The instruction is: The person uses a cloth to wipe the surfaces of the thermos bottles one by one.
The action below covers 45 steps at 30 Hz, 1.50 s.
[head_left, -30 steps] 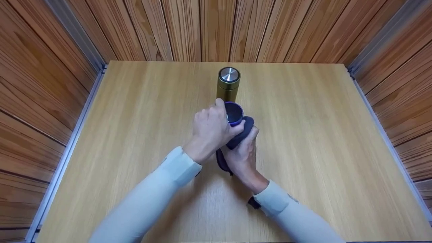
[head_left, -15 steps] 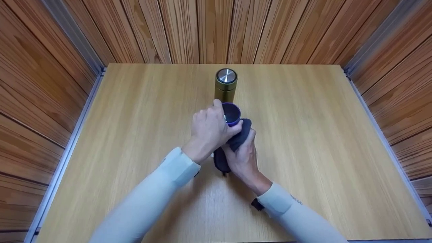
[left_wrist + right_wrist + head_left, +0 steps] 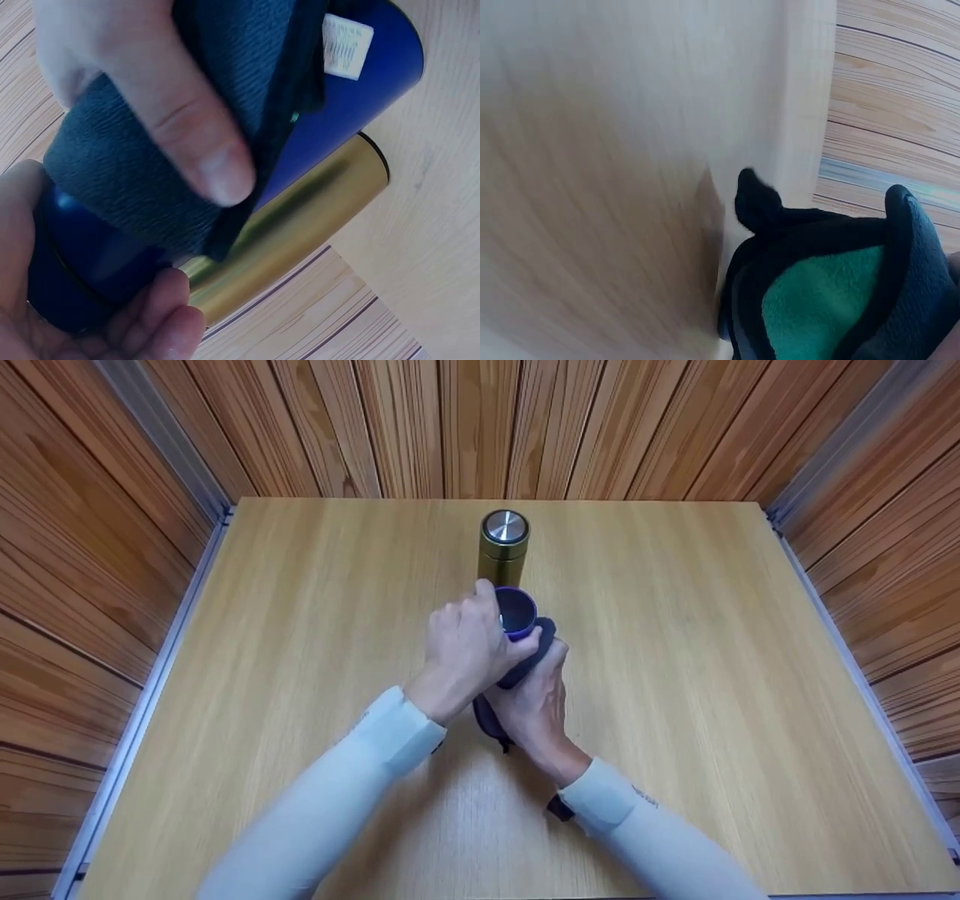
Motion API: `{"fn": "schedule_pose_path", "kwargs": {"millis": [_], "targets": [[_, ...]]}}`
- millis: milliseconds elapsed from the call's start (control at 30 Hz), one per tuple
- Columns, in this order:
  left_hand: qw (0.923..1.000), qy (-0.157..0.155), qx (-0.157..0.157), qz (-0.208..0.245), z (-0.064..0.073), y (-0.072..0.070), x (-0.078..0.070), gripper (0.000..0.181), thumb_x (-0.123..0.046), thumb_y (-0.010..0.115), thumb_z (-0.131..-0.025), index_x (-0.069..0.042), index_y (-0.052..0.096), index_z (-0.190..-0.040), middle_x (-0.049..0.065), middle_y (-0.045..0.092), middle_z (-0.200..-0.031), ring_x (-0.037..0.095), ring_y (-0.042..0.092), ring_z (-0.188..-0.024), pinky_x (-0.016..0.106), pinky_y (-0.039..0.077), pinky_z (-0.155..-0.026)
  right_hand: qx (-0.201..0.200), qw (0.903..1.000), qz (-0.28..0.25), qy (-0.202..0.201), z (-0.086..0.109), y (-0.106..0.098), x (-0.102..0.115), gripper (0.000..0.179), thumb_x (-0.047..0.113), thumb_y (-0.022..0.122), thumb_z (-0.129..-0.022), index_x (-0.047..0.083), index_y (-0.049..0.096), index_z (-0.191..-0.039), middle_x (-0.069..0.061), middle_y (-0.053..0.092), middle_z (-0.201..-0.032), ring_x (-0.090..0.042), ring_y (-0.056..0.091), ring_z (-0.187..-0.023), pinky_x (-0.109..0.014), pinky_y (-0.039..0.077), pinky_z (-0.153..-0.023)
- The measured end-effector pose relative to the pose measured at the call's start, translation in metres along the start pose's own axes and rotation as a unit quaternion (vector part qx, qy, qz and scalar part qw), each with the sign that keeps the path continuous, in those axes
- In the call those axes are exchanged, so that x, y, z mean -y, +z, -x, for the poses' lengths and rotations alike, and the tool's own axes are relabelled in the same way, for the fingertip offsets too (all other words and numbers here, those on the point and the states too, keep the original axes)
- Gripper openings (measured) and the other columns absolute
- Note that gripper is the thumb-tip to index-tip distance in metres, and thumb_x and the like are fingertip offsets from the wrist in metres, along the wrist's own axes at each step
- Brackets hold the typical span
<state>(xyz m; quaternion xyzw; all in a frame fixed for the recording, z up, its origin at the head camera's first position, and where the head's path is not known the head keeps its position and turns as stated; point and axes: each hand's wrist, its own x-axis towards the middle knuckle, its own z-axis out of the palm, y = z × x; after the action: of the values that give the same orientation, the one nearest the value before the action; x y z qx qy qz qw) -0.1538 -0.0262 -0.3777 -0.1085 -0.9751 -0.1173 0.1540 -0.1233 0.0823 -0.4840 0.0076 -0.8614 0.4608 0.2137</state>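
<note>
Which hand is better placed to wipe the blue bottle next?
Probably the right hand: it holds the dark cloth against the blue bottle, while the left hand grips the bottle's top.

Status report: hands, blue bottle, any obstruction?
Left hand grips blue bottle near top. Right hand holds dark cloth against it. Gold bottle upright just beyond, seemingly not blocking.

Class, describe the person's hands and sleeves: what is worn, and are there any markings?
The left hand and right hand are ungloved. Long, pale blue sleeves end in broad cuffs. Small dark lettering, too small to read, marks the right one; a black piece shows beneath its cuff.
</note>
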Motion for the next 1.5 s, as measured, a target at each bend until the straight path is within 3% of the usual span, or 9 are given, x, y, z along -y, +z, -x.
{"fn": "schedule_pose_path", "kwargs": {"millis": [233,500,733,967,1133,1500], "targets": [[1.0,0.002,-0.009,0.0,-0.001,0.0,0.0,0.073,-0.07,0.065,-0.084,-0.002,0.06,-0.109,0.01,0.069,-0.075,0.026,0.069,-0.061,0.035,0.056,-0.053,0.013,0.9999,0.001,-0.002,0.002,0.0,-0.001,0.087,0.026,0.088,-0.079,0.006,0.027,-0.138,-0.018,0.046,-0.135,-0.03,0.057,-0.117,-0.045,0.05,-0.096],[1.0,-0.002,-0.003,0.007,0.0,0.001,0.0,0.073,-0.07,0.064,-0.085,-0.002,0.059,-0.11,0.01,0.069,-0.076,0.026,0.068,-0.061,0.035,0.057,-0.055,0.025,0.9997,0.003,-0.007,0.009,-0.002,-0.002,0.077,0.014,0.084,-0.084,0.001,0.028,-0.136,-0.022,0.047,-0.13,-0.034,0.059,-0.114,-0.048,0.051,-0.094],[0.9999,0.002,-0.006,0.016,0.002,0.003,0.0,0.069,-0.067,0.062,-0.087,-0.001,0.06,-0.108,0.01,0.068,-0.075,0.025,0.068,-0.059,0.035,0.057,-0.053,0.015,0.9992,-0.006,0.037,0.012,0.002,-0.007,0.083,0.029,0.087,-0.081,0.003,0.03,-0.135,-0.017,0.049,-0.129,-0.029,0.056,-0.112,-0.045,0.048,-0.093],[0.9999,-0.004,-0.003,0.014,0.0,0.002,0.0,0.07,-0.069,0.063,-0.086,-0.003,0.06,-0.107,0.009,0.069,-0.074,0.025,0.068,-0.06,0.035,0.057,-0.054,0.007,0.9983,0.0,0.058,0.009,0.008,-0.007,0.087,0.032,0.089,-0.076,0.004,0.031,-0.135,-0.016,0.05,-0.126,-0.029,0.058,-0.108,-0.044,0.05,-0.088],[0.9999,-0.012,-0.004,0.011,0.0,0.001,0.0,0.067,-0.067,0.065,-0.084,-0.004,0.059,-0.104,0.009,0.07,-0.074,0.026,0.069,-0.061,0.036,0.057,-0.054,0.013,0.9977,0.005,0.066,0.008,0.011,-0.008,0.087,0.028,0.089,-0.074,0.005,0.031,-0.135,-0.015,0.051,-0.124,-0.029,0.059,-0.105,-0.044,0.051,-0.085],[0.9997,-0.012,0.011,0.019,-0.001,0.0,0.0,0.068,-0.066,0.066,-0.084,-0.003,0.058,-0.109,0.009,0.07,-0.077,0.026,0.069,-0.063,0.038,0.057,-0.056,0.038,0.9976,0.005,0.058,0.014,0.011,-0.015,0.087,0.016,0.089,-0.075,0.003,0.029,-0.136,-0.017,0.05,-0.128,-0.033,0.058,-0.112,-0.048,0.049,-0.091]]}}
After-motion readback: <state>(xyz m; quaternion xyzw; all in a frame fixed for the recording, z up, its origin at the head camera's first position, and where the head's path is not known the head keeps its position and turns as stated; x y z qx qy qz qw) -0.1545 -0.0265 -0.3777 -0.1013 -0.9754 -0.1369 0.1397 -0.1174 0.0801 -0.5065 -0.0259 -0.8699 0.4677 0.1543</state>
